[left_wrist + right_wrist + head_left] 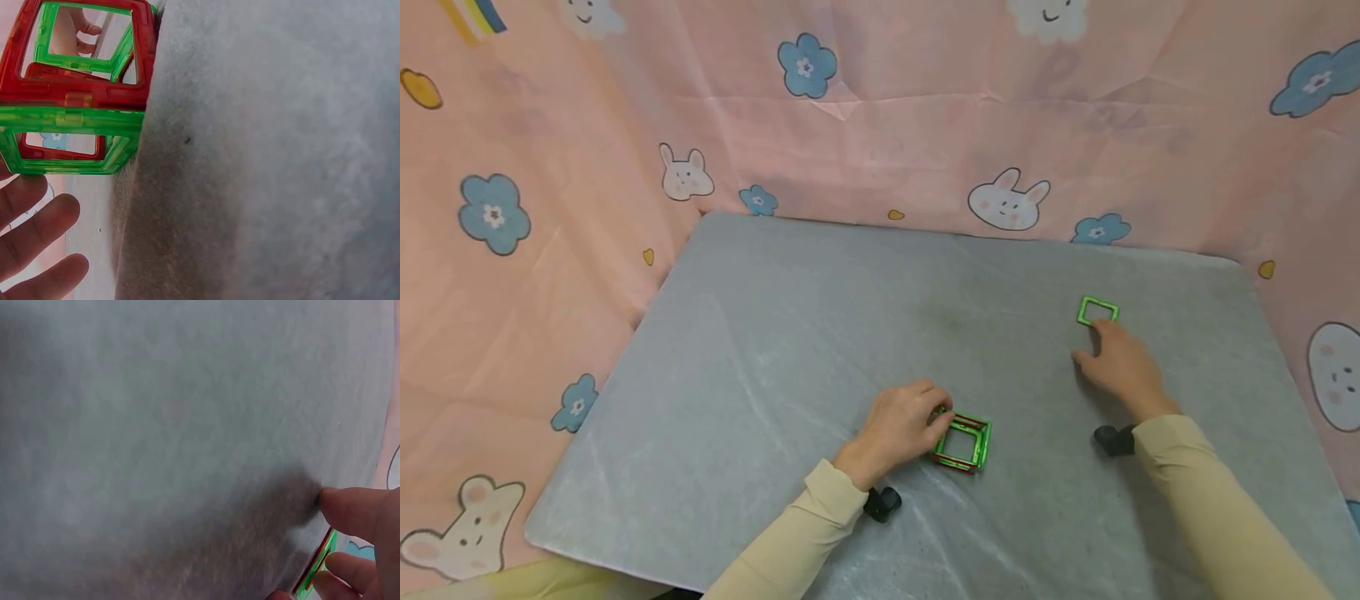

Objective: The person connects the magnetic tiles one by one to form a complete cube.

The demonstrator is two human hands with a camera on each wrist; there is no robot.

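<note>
A box of red and green magnetic tiles with open square centres (981, 450) stands on the grey table. My left hand (898, 425) holds it at its far left corner, thumb and fingers bent about the frame. The left wrist view shows the box (75, 94) with fingertips against its green side; the thumb is hidden there. Farther off to the right lies a flat green square magnetic tile (1082, 310). The fingertips of my right hand (1123, 367) reach its near edge, with the thumb held apart. In the right wrist view that tile (315, 569) also shows a red edge.
The grey table (760, 333) has a rounded far edge along a pink printed curtain (880, 150), which also runs down both sides. A dark wrist camera mount (882, 503) sits below the left wrist, another (1114, 440) by the right.
</note>
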